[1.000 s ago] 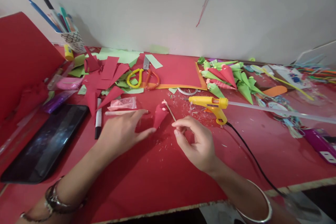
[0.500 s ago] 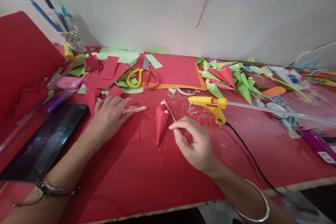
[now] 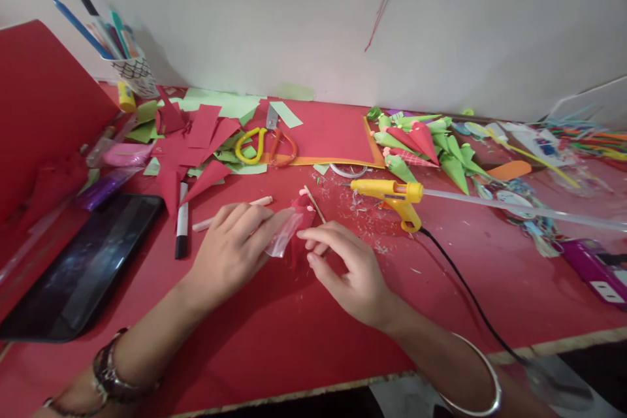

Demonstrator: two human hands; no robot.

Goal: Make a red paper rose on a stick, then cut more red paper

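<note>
Left hand (image 3: 228,248): closed on clear packet (image 3: 285,236), likely steadying it
Right hand (image 3: 353,269): half-curled; cannot tell if gripping stick (image 3: 314,203) just beyond

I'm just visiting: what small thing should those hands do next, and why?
Probably the right hand should pinch the near edge of the clear plastic packet: the left hand holds it, partly hiding the red cone, and the right forefinger is close by that edge, thumb apart. I can't tell whether they touch.

phone (image 3: 88,261) left of marker (image 3: 181,228), scissors (image 3: 272,119) behind hands (image 3: 230,251), glue gun (image 3: 385,189) right of scissors
</note>
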